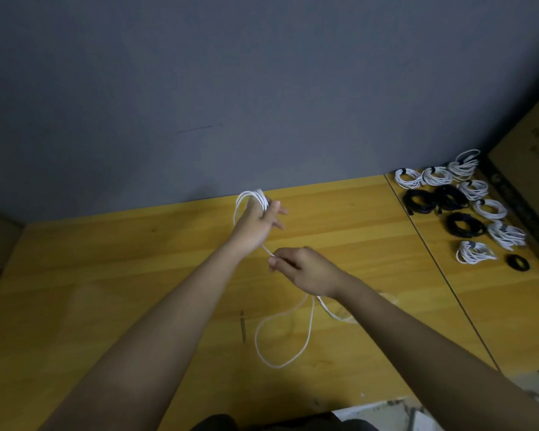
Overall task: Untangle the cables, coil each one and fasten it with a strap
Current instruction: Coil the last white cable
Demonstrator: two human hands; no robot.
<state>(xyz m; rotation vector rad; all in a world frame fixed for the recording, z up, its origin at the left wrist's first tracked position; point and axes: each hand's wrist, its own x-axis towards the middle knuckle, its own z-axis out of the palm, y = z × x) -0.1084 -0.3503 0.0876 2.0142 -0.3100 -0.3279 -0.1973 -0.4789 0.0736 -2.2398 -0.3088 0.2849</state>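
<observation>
- Left hand (pixel 257 223) raised near the far edge of the yellow wooden table (pixel 106 275), fingers extended toward the right, loosely spread, several loops of the thin white cable (pixel 280 337) wound around the hand and gathered at the knuckles.
- Coiled part of that cable standing above the hand's back, close to the grey wall (pixel 231 73); one strand running down from the left wrist toward the other hand.
- Right hand (pixel 305 270) lower and nearer, just beside the left wrist, thumb and forefinger pinching the white strand, remaining fingers curled under.
- Beyond the right wrist, loose remainder of the cable lying on the table in one large open loop toward the near edge, with a further blurred stretch trailing off to the right under the forearm (its end not discernible).
- Small dark narrow strip (pixel 242 326) lying flat on the table just left of the loose loop, apart from it; possibly a strap, too small to tell.
- At the far right corner, on the adjoining tabletop past a seam: white coiled bundles (pixel 467 194) and black coiled bundles (pixel 448 199) laid in a cluster, several white ones showing a dark band around them.
- One small black coil (pixel 517 262) at the near end of that cluster, well apart from both hands.
- Brown cardboard box (pixel 529 144) standing against the right edge behind the bundles.
</observation>
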